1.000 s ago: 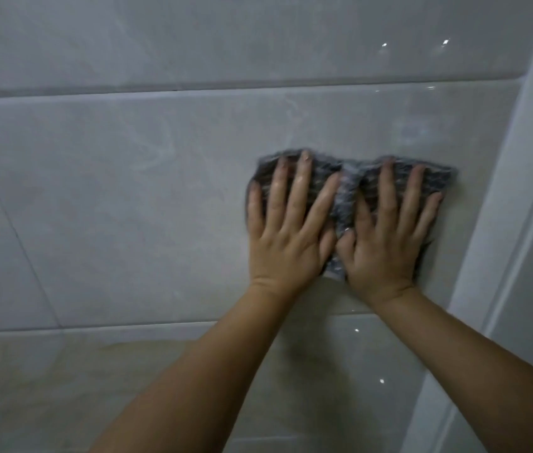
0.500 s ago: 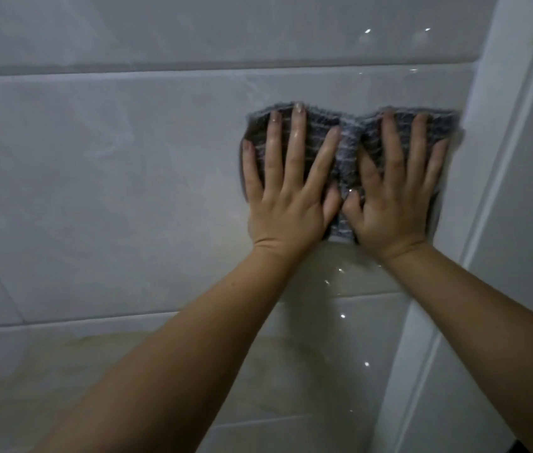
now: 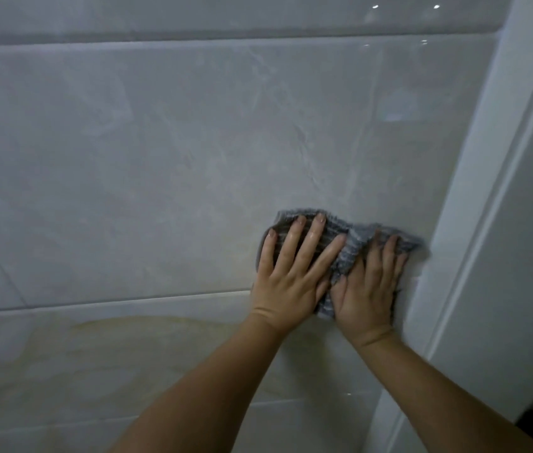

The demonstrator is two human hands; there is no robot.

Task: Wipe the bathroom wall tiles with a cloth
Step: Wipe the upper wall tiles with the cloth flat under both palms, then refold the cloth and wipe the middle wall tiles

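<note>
Glossy grey marbled wall tiles (image 3: 167,165) fill the view, large slabs with pale grout lines. One horizontal grout line (image 3: 108,300) runs just under the hands; another runs near the top edge of the wall. The lower tile (image 3: 121,361) shows a yellowish curved stain. A faint vertical streak runs up the middle tile above the cloth. A white door frame (image 3: 474,223) with moulded ridges borders the tiles on the right, slanting from top right down to bottom centre. Small light glints at the wall's top right corner. Lighting is dim.

Both hands are flat on a grey striped cloth (image 3: 345,253), pressed to the middle tile at its lower right corner, right next to the frame. Left hand (image 3: 291,276): fingers straight and spread, pointing up, palm on the cloth's left half, heel just above the grout line. Right hand (image 3: 368,286): fingers straight, closer together, on the right half, thumb beside the left thumb. Neither hand curls round the cloth; both press it with open palms. The cloth bunches in a ridge between the hands; its right edge touches or nearly touches the frame, can't tell which. Its bottom edge reaches the grout line.

Forearms come up from the bottom edge, bare, converging toward the wrists.

Bare tile lies to the left and above the cloth; the frame blocks the right.
</note>
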